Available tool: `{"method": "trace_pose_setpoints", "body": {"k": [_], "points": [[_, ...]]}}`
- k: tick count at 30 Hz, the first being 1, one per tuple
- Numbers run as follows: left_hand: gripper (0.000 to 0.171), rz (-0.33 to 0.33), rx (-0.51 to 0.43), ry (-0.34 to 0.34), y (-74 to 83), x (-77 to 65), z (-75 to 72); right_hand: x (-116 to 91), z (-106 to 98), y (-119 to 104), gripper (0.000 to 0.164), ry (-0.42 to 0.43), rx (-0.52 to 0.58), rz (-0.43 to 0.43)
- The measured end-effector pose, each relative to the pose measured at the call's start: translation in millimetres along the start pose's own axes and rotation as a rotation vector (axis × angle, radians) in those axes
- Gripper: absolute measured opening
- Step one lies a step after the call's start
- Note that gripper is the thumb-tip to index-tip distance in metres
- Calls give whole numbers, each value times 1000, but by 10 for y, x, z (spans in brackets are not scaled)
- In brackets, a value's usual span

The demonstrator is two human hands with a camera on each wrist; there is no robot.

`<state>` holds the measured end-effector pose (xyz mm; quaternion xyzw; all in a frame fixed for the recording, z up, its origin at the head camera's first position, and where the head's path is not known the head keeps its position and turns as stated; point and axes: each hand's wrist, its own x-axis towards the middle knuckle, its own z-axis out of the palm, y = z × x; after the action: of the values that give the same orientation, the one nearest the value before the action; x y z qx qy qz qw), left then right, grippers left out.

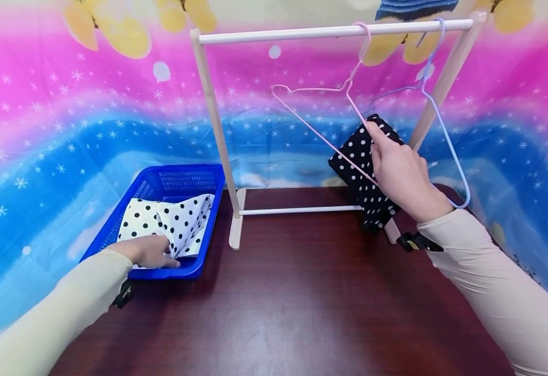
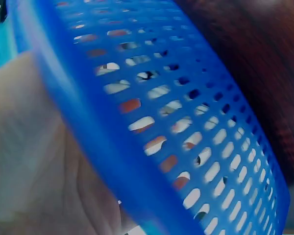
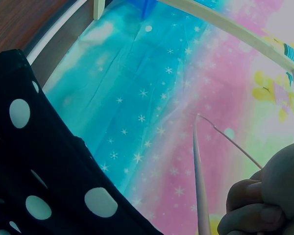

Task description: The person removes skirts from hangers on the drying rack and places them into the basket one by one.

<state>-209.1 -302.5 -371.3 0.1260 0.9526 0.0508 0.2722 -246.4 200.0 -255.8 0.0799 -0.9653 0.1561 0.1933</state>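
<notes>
My left hand (image 1: 153,251) reaches over the near rim of a blue basket (image 1: 194,271) and pinches a white cloth with black dots (image 1: 144,216), which bunches up at the fingers. The left wrist view shows the slotted basket wall (image 2: 186,122) beside the hand, its fingertips hidden. At the rack's right side, my right hand (image 1: 398,175) grips one side of a pink hanger (image 1: 321,137). A black cloth with white dots (image 1: 356,149) drapes over the hanger's lower bar. Curled fingers (image 3: 250,215) show near the hanger wire (image 3: 200,171) in the right wrist view.
A wooden rack with a white top rail (image 1: 278,35) stands on the dark red table (image 1: 274,313). From the rail's right end hangs a light blue hanger (image 1: 443,125), close beside my right forearm. A patterned backdrop (image 1: 114,94) surrounds the table.
</notes>
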Motion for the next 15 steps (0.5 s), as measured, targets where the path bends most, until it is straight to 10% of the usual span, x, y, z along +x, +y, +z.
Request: {"method": "trace_pose_setpoints", "body": {"k": [10,15], "points": [[85,14,-209,237,-45,12,-92,-10,-6,8,50,11,-2,-9],[73,143,-203,325,54,50,-64,-10,-3,5,51,9,0,-14]]}}
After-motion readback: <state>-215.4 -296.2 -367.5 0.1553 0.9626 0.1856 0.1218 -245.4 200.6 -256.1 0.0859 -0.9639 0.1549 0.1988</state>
